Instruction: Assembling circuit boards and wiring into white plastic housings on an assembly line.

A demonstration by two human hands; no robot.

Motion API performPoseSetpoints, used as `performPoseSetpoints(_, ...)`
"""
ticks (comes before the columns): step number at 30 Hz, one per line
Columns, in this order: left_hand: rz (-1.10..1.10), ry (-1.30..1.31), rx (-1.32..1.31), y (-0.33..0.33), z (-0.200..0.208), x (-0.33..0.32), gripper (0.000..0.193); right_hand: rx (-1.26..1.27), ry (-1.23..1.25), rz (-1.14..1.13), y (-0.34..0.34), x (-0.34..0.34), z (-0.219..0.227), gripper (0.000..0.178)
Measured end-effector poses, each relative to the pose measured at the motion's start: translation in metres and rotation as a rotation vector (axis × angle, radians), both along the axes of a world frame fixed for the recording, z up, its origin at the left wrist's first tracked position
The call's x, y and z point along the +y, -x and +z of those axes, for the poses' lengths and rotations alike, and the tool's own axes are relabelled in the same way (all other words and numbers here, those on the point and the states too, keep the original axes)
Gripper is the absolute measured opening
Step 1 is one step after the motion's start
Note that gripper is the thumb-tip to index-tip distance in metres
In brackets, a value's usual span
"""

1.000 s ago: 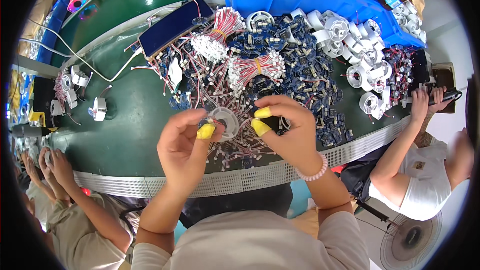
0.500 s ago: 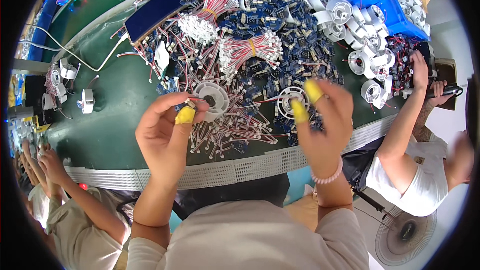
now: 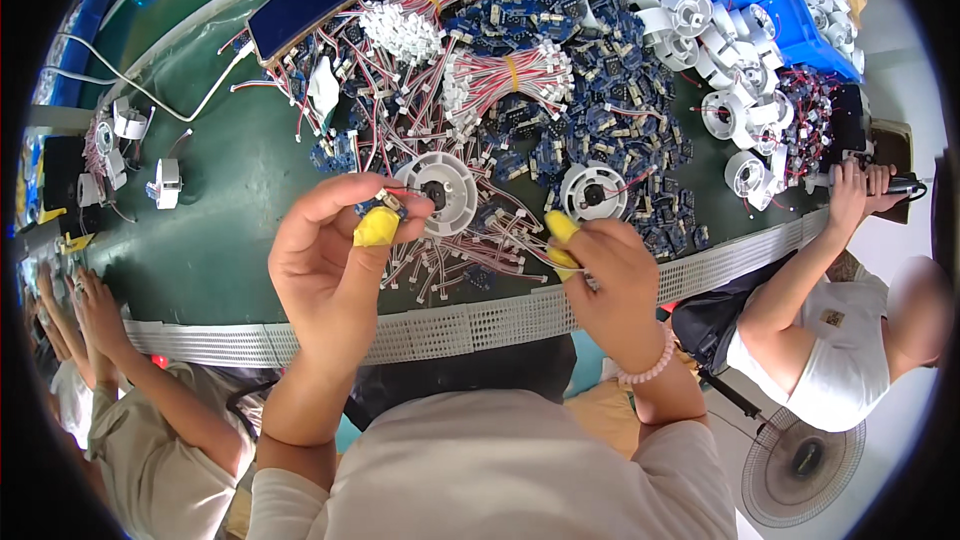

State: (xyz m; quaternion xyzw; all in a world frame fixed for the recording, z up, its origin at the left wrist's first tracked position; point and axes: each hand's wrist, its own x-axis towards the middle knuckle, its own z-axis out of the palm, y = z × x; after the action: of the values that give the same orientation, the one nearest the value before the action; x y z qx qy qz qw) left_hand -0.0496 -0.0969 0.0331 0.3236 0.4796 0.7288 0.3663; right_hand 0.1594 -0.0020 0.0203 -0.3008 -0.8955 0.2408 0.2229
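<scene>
My left hand (image 3: pixel 335 255), a yellow cover on its thumb, pinches a small blue circuit board (image 3: pixel 383 202). Thin red and black wires run from the board toward a white round housing (image 3: pixel 447 190) with a dark centre. My right hand (image 3: pixel 615 275) has two yellow-covered fingertips pinched together on a thin wire cable (image 3: pixel 575 269); its white plug end shows partly by the fingers. A second white housing (image 3: pixel 593 192) lies just beyond that hand. Between the hands spreads a loose heap of red-and-white cables (image 3: pixel 440 258).
Blue circuit boards (image 3: pixel 640 140) are piled behind, with a banded cable bundle (image 3: pixel 508 83) on top. White housings (image 3: pixel 735 65) crowd the right beside a blue bin (image 3: pixel 765 5). A perforated white rail (image 3: pixel 440 330) edges the table. Co-workers' hands (image 3: pixel 862 190) work at both sides.
My right hand has come down and closed its covered fingertips on a cable. My left hand stays nearly in place with the board. The right-hand co-worker's hands have come together.
</scene>
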Motion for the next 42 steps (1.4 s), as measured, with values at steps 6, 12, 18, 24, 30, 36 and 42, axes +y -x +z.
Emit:
performPoseSetpoints(6,-0.132,-0.024,0.095,-0.009,0.000,0.007,0.023,0.383,0.548,-0.230,0.001,0.003,0.016,0.044)
performPoseSetpoints(12,-0.239,0.055,0.100,-0.015,0.002,0.015,0.033,0.453,0.623,0.015,0.019,0.008,0.020,0.029)
performPoseSetpoints(18,-0.216,0.129,0.051,-0.016,-0.001,0.015,0.026,0.340,0.393,0.081,0.034,0.010,0.024,0.024)
performPoseSetpoints(24,-0.180,0.183,-0.003,-0.016,0.002,0.012,0.020,0.275,0.119,0.067,0.053,0.004,0.020,0.023)
performPoseSetpoints(30,-0.216,0.262,-0.123,-0.007,0.005,0.008,0.019,0.290,-0.343,0.230,0.057,0.013,0.014,0.021)
performPoseSetpoints(36,-0.229,0.233,-0.124,-0.005,-0.002,0.007,0.020,0.333,0.097,0.138,0.061,0.006,0.018,0.017)
performPoseSetpoints(42,-0.184,0.234,-0.288,-0.002,-0.010,0.008,0.025,0.405,0.678,-0.013,0.054,0.000,0.014,0.013)
